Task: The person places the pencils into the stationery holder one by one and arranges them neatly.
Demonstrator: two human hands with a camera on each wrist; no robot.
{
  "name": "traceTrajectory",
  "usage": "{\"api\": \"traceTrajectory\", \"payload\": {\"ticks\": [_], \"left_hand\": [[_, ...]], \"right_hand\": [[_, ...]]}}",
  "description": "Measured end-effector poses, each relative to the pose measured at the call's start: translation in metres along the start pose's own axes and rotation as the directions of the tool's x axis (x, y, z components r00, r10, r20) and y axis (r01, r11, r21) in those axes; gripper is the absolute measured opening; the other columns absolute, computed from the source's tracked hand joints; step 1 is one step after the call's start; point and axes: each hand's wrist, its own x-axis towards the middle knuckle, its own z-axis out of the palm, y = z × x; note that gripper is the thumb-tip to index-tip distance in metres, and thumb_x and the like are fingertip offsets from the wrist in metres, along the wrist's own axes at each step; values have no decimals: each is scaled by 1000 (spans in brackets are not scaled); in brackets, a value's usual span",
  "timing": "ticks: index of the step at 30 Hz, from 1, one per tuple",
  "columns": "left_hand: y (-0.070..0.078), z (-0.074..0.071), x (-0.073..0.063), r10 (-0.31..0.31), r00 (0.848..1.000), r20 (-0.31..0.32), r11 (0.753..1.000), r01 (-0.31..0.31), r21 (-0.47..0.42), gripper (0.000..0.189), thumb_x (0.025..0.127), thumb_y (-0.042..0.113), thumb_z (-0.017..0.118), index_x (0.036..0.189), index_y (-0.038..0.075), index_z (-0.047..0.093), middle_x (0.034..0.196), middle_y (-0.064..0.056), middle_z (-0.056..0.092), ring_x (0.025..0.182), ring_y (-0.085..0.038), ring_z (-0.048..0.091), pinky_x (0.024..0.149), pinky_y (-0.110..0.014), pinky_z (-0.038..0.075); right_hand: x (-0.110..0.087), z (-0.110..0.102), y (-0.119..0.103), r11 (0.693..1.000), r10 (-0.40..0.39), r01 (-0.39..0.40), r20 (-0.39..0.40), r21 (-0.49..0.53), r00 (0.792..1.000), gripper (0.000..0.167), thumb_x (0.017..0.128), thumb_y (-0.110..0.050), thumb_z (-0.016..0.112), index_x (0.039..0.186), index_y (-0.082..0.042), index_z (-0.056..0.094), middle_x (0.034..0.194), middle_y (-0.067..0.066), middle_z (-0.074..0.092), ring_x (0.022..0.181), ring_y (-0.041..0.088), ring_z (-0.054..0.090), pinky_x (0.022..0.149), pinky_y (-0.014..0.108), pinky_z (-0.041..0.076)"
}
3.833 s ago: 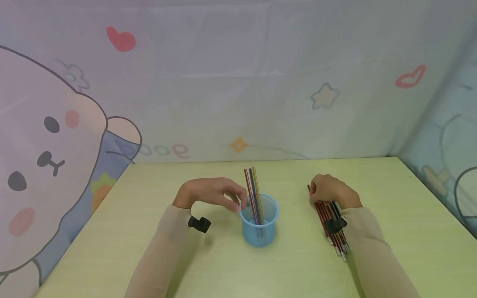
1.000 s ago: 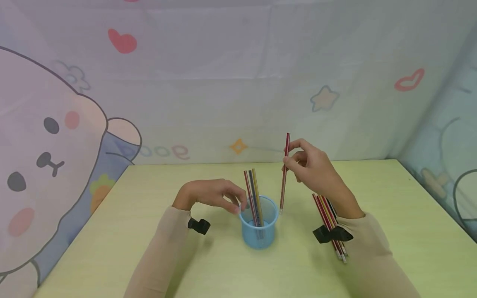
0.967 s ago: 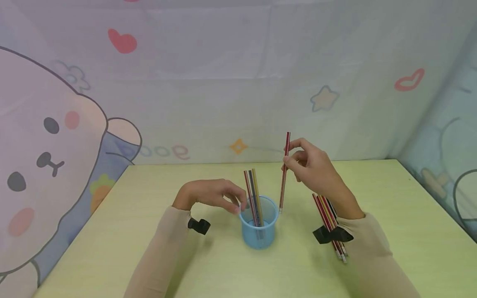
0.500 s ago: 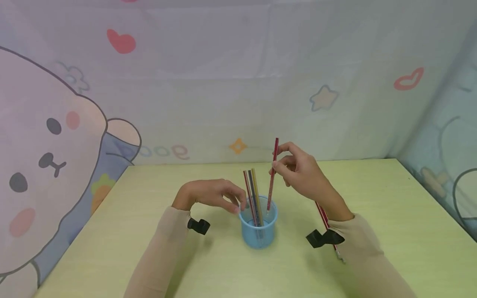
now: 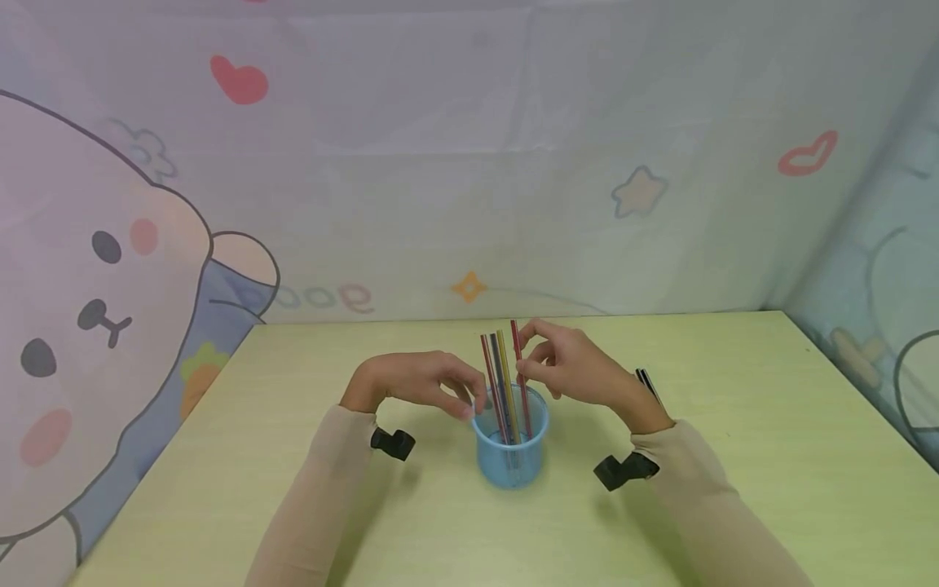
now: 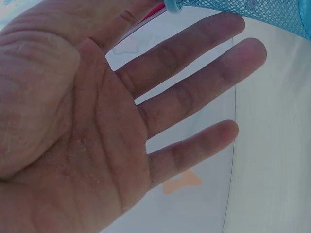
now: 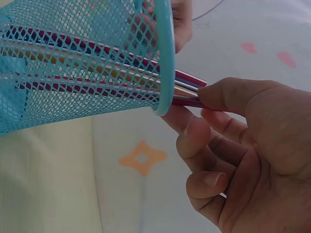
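Note:
A light blue mesh pencil cup (image 5: pixel 509 469) stands upright on the table. My left hand (image 5: pixel 418 379) pinches its left rim between thumb and index finger; the other fingers stretch out straight in the left wrist view. Inside lean a red pencil (image 5: pixel 487 359), a dark blue pencil (image 5: pixel 498 359) and a yellow pencil (image 5: pixel 507 375). My right hand (image 5: pixel 575 363) pinches another red pencil (image 5: pixel 525 408) near its top, thumb against fingers. That pencil's lower part is inside the cup, at the right side, as the right wrist view shows through the mesh (image 7: pixel 97 97).
Behind my right wrist, dark pencil tips (image 5: pixel 645 381) stick out; the rest of that pile is hidden by the arm. A black wrist camera (image 5: pixel 623 470) hangs at the right sleeve, another (image 5: pixel 394 442) at the left. A printed cloth (image 5: pixel 411 163) hangs behind the table (image 5: pixel 440 538).
My right hand took a red pencil from the pile, carried it left and lowered its eraser end into the cup. My left hand has stayed at the rim.

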Motion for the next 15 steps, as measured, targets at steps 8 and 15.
{"api": "traceTrajectory", "payload": {"ticks": [8, 15], "left_hand": [[-1, 1, -1, 1, 1000, 1, 1000, -1, -7, 14, 97, 10, 66, 104, -2, 67, 103, -12, 66, 107, -24, 63, 100, -37, 52], [-2, 1, 0, 18, 1000, -3, 1000, -18, 5, 14, 97, 10, 66, 104, -2, 66, 100, -4, 66, 103, -16, 63, 99, -37, 53]], "right_hand": [[-1, -4, 5, 1000, 18, -17, 31, -26, 999, 22, 96, -18, 66, 114, -10, 56, 88, 3, 74, 52, 24, 53, 51, 28, 43], [-8, -25, 11, 998, 56, -56, -3, -42, 998, 24, 96, -19, 67, 117, -12, 57, 91, 2, 73, 54, 21, 52, 57, 33, 49]]}}
